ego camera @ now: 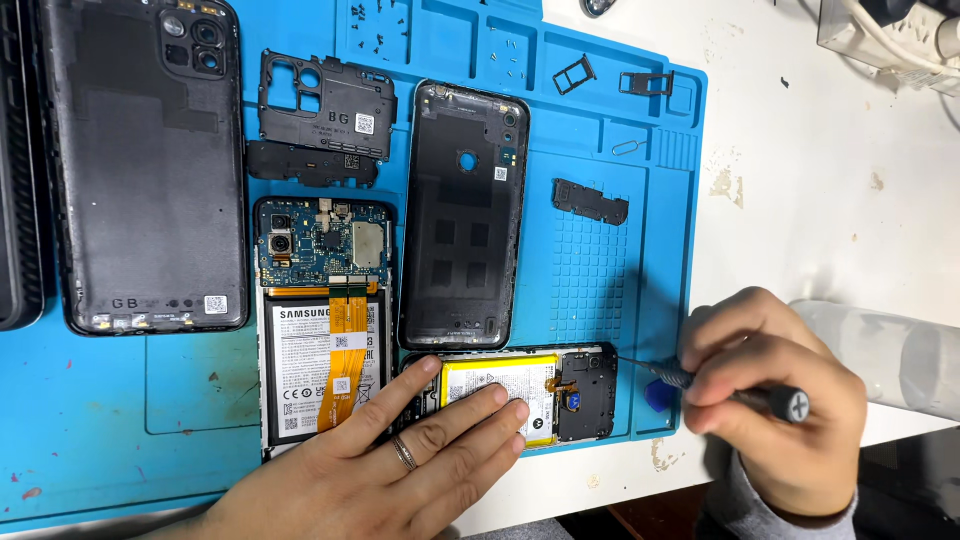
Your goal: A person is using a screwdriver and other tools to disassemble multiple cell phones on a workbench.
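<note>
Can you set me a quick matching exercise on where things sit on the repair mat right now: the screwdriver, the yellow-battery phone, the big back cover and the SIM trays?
Things:
1. screwdriver
2. opened phone with yellow battery
3. large dark back cover
4. two SIM trays

Places:
A. top right part of the blue mat
B. held in the right hand, tip at the phone's edge
C. far left of the mat
D. under the fingers of the left hand, at the mat's near edge

Pairs: 1-B, 2-D, 3-C, 4-A
</note>
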